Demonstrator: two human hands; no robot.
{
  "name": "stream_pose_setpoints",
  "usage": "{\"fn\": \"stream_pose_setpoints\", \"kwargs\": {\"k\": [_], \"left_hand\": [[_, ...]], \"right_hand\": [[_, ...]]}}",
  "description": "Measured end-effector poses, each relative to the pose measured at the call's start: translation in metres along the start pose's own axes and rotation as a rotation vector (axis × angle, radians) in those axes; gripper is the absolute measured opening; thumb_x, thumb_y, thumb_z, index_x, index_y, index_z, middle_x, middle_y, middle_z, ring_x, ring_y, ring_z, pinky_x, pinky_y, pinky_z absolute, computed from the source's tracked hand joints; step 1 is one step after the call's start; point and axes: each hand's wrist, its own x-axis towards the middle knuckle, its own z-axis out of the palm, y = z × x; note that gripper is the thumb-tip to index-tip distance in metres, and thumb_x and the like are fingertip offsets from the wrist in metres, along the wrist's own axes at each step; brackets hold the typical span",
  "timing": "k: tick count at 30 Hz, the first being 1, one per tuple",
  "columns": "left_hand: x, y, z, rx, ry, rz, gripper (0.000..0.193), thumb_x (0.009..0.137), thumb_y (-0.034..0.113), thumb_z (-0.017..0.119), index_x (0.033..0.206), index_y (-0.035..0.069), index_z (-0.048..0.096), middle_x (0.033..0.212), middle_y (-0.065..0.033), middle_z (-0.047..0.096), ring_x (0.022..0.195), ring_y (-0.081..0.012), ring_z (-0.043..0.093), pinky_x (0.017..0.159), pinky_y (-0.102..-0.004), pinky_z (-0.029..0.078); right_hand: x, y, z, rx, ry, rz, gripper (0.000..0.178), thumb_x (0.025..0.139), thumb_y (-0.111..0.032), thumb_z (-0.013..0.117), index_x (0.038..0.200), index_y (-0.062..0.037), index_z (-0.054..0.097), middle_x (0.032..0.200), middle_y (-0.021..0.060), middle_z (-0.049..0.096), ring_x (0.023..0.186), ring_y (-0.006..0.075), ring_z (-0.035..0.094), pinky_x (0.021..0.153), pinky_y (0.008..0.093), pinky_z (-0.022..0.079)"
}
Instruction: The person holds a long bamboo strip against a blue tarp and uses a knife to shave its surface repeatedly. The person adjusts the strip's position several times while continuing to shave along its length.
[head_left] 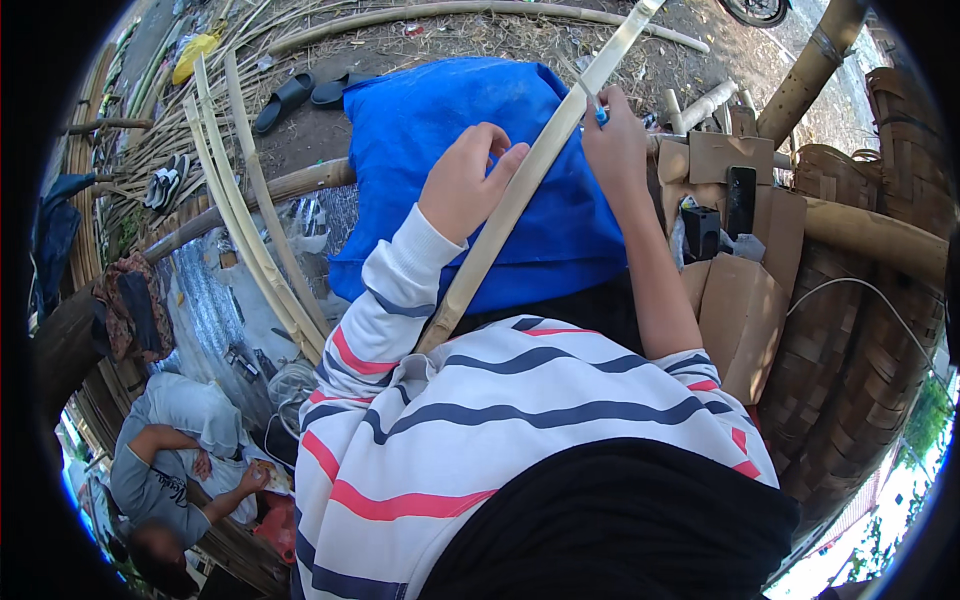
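A long pale bamboo strip point(530, 180) slants from my waist up and to the right, across the blue cloth point(440, 100) spread in front of me. My right hand point(612, 145) is closed around a small knife point(600, 112) at the strip's far right side. Its thin blade lies close to the strip, and a bit of blue shows at the handle; most of the handle is hidden in the fingers. My left hand point(468, 178) hovers at the strip's left edge with the fingers loosely bent and the thumb apart, gripping nothing. Whether the thumb tip touches the strip, I cannot tell.
Several bamboo strips point(250, 220) lean at the left, near dark slippers point(283, 102). A bamboo pole point(270, 190) runs behind them. To the right are cardboard point(740, 310), a phone point(741, 200) and woven bamboo panels point(830, 330). Another person point(180, 460) sits at the lower left.
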Motion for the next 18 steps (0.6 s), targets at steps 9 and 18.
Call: {"fn": "stream_pose_setpoints", "kwargs": {"k": [9,18], "left_hand": [[0.049,-0.025,-0.062,-2.012,0.245,0.034,0.030,0.095,0.027,0.037,0.096,0.002,0.053,0.091,-0.0092,0.056,0.086,-0.0245,0.054,0.078,-0.0398,0.043],[0.071,-0.052,-0.061,-2.184,0.629,-0.173,0.026,0.091,0.027,0.041,0.084,0.005,0.052,0.077,-0.0054,0.055,0.071,-0.0192,0.052,0.067,-0.0352,0.042]], "right_hand": [[-0.101,-0.115,-0.015,0.671,-0.682,-0.317,0.014,0.089,-0.014,0.061,0.088,-0.0010,0.054,0.063,0.0122,0.054,0.054,0.0258,0.052,0.052,0.0351,0.040],[-0.141,-0.138,0.000,0.524,-0.982,-0.425,0.015,0.083,-0.012,0.064,0.087,-0.0018,0.054,0.071,0.0144,0.058,0.064,0.0329,0.058,0.059,0.0380,0.043]]}}
